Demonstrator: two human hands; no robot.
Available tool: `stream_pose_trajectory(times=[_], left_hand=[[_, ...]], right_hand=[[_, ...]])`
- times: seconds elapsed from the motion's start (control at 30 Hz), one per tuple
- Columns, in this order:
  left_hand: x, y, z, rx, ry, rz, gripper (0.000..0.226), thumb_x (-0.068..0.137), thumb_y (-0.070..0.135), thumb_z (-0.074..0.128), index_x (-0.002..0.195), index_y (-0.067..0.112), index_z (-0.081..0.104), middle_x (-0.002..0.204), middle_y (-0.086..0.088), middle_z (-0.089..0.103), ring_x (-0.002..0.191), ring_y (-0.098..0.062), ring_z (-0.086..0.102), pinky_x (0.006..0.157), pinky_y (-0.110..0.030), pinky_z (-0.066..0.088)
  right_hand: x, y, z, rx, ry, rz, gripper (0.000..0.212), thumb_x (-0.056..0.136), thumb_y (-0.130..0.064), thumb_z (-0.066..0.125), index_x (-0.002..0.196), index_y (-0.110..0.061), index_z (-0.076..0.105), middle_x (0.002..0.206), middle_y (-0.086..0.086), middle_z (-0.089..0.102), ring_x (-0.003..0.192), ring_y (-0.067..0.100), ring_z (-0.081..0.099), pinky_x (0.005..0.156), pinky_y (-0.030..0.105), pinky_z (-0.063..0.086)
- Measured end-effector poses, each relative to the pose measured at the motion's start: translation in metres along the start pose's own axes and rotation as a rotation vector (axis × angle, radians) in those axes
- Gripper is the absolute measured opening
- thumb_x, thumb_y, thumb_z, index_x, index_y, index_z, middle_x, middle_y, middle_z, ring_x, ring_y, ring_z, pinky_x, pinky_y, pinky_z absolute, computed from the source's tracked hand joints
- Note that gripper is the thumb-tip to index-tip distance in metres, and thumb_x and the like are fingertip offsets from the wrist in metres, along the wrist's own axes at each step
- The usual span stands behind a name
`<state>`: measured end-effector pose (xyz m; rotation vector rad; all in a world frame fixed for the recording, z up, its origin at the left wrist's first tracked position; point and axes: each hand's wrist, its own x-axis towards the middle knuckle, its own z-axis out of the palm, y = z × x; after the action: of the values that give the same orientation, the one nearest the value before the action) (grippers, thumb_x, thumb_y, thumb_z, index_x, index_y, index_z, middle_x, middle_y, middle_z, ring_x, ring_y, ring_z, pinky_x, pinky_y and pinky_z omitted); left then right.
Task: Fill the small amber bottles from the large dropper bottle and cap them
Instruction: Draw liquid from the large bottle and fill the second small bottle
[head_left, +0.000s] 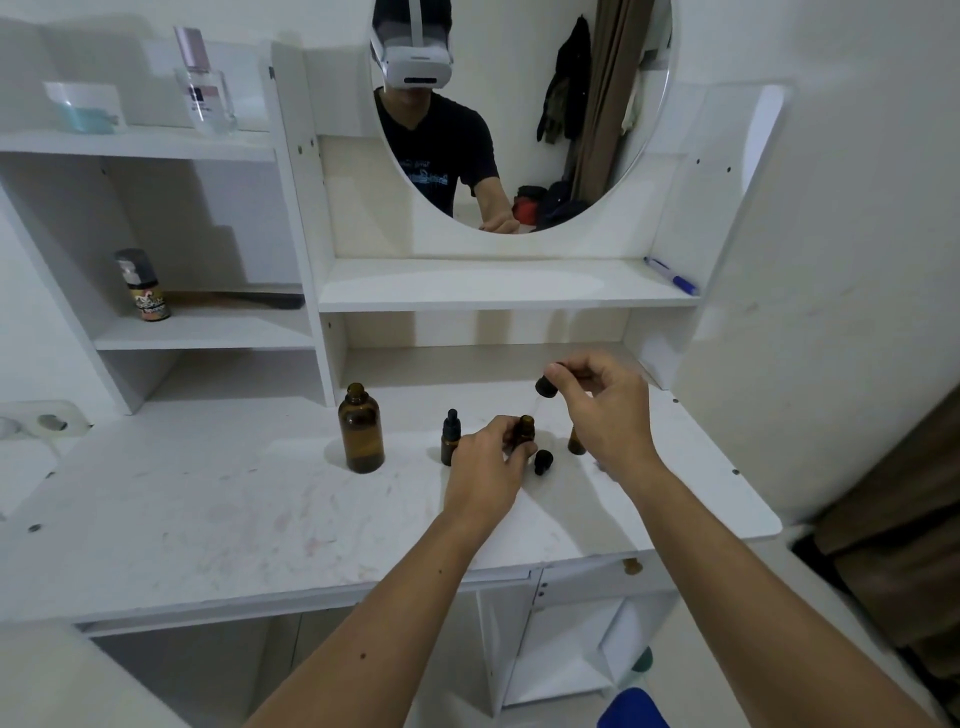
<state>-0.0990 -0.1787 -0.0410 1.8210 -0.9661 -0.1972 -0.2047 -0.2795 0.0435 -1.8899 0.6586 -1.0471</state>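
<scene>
The large amber bottle (361, 428) stands uncapped on the white desk (208, 519), left of my hands. My right hand (602, 410) pinches its black dropper cap (546, 383) in the air, the thin pipette slanting down toward a small uncapped amber bottle (524, 430). My left hand (488, 467) grips that small bottle on the desk. A capped small amber bottle (450, 437) stands just left of my left hand. A loose black cap (543, 461) lies to the right of the held bottle. Another small amber bottle (575, 442) is partly hidden behind my right hand.
A round mirror (519, 119) hangs above a shelf holding a blue pen (670, 275). Left shelves carry a dark spray can (143, 286), a clear perfume bottle (202, 83) and a small box (85, 106). A wall socket (52, 422) sits at far left. The desk's front edge lies below my forearms.
</scene>
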Motion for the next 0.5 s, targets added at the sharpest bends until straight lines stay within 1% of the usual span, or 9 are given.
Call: stream_pose_trajectory(times=[0.1,0.17,0.27,0.37,0.43,0.5], left_hand=[[0.000,0.000,0.000,-0.012,-0.005,-0.005,0.025,0.097,0.021,0.071,0.122,0.018,0.070,0.108,0.005,0.076,0.104,-0.008,0.070,0.093,-0.019,0.052],[0.000,0.000,0.000,-0.010,-0.005,-0.009,0.025,0.098,0.021,0.070,0.123,0.018,0.070,0.108,0.005,0.077,0.104,-0.007,0.070,0.095,-0.022,0.054],[0.000,0.001,0.000,0.010,-0.007,-0.007,0.028,0.099,0.023,0.069,0.126,0.020,0.069,0.108,0.007,0.077,0.104,-0.007,0.070,0.097,-0.028,0.055],[-0.002,0.001,-0.001,0.014,-0.019,-0.003,0.029,0.099,0.025,0.068,0.128,0.021,0.066,0.110,0.008,0.076,0.106,-0.008,0.069,0.097,-0.027,0.054],[-0.004,0.002,-0.003,-0.010,-0.024,-0.001,0.030,0.099,0.026,0.069,0.128,0.020,0.066,0.109,0.007,0.076,0.106,-0.009,0.070,0.096,-0.026,0.054],[-0.006,0.003,-0.005,-0.047,-0.022,-0.015,0.030,0.099,0.028,0.069,0.127,0.017,0.067,0.108,0.005,0.077,0.105,-0.011,0.070,0.096,-0.028,0.055]], right_hand=[[0.000,-0.001,0.002,-0.020,-0.010,0.003,0.009,0.098,-0.022,0.075,0.090,-0.019,0.076,0.084,-0.009,0.080,0.071,0.007,0.072,0.053,0.009,0.045],[-0.001,-0.002,0.002,-0.015,-0.013,0.002,0.009,0.098,-0.021,0.075,0.090,-0.019,0.076,0.084,-0.008,0.080,0.076,0.007,0.073,0.052,0.006,0.044],[-0.003,-0.006,0.003,-0.031,-0.028,-0.010,0.007,0.100,-0.021,0.073,0.095,-0.016,0.076,0.085,-0.007,0.080,0.082,0.000,0.073,0.050,0.003,0.044],[-0.006,-0.010,0.003,-0.054,-0.047,-0.020,0.007,0.100,-0.019,0.073,0.101,-0.013,0.075,0.088,-0.004,0.081,0.083,-0.006,0.072,0.050,0.003,0.045],[-0.006,-0.017,0.001,-0.044,-0.024,-0.037,0.008,0.100,-0.019,0.072,0.104,-0.013,0.075,0.089,-0.005,0.080,0.083,-0.004,0.072,0.058,0.006,0.050],[-0.002,-0.027,-0.004,-0.040,0.032,-0.060,0.008,0.101,-0.021,0.071,0.106,-0.016,0.076,0.090,-0.009,0.080,0.086,-0.002,0.074,0.075,0.010,0.055]])
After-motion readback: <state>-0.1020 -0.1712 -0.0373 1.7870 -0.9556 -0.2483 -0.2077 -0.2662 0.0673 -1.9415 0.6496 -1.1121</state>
